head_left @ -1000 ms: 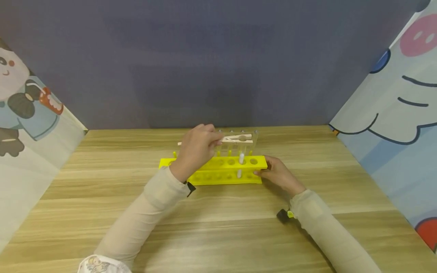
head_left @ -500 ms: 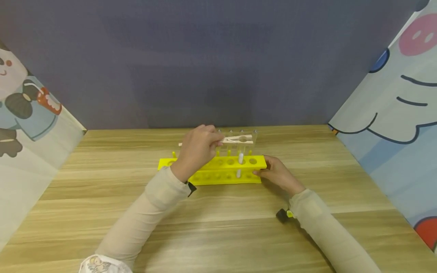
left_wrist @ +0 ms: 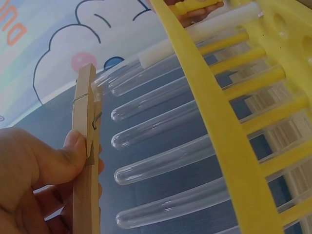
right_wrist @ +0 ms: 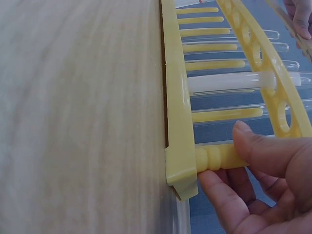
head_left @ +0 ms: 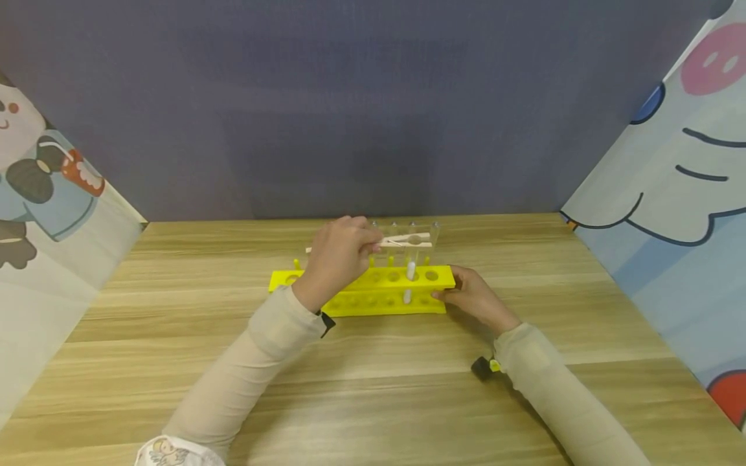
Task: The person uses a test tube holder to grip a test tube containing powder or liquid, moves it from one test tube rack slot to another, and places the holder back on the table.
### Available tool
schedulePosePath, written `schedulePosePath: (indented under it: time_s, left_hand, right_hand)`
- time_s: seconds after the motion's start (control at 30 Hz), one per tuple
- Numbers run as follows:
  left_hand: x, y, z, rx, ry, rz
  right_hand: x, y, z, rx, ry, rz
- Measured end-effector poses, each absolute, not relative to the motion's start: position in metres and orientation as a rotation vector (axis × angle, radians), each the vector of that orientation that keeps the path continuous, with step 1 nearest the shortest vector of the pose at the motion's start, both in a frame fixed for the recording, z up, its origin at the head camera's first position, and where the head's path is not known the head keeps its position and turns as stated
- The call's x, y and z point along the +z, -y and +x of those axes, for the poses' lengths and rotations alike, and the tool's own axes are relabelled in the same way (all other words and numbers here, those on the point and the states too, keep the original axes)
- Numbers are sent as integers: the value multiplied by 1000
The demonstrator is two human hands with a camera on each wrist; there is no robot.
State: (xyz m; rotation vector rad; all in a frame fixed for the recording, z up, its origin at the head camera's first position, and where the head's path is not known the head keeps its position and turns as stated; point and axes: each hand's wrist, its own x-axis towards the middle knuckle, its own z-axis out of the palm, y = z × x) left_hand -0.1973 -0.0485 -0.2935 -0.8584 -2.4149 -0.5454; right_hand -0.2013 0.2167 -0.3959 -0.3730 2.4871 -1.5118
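My left hand [head_left: 340,255] pinches a wooden test tube clamp [left_wrist: 86,122] between thumb and fingers, held level above the rack. The clamp's far end is at the upper part of a clear test tube with white contents [head_left: 411,270]; whether it grips the glass I cannot tell. That tube stands upright in a hole of the yellow test tube rack [head_left: 373,309]. My right hand [head_left: 479,299] grips the rack's right end, with thumb and fingers round its end post [right_wrist: 219,157]. Several clear test tubes [left_wrist: 156,134] sit with rounded ends up over the rack's yellow pegs [right_wrist: 214,65].
The rack stands on a wood-grain table [head_left: 373,395] near its back edge. A dark grey panel [head_left: 361,110] rises behind. Printed cartoon panels [head_left: 688,194] flank both sides. A small dark device [head_left: 482,368] is at my right wrist.
The left hand and the clamp have sunk very slightly toward the rack. The right hand and the rack stay practically where they were.
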Motion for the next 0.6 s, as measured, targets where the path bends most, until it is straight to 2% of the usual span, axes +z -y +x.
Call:
schedulePosePath:
  time_s: [0.6]
  left_hand:
    - [-295, 46, -197, -504, 2493, -823]
  right_hand:
    - [-396, -218, -201, -1483, -2507, -341]
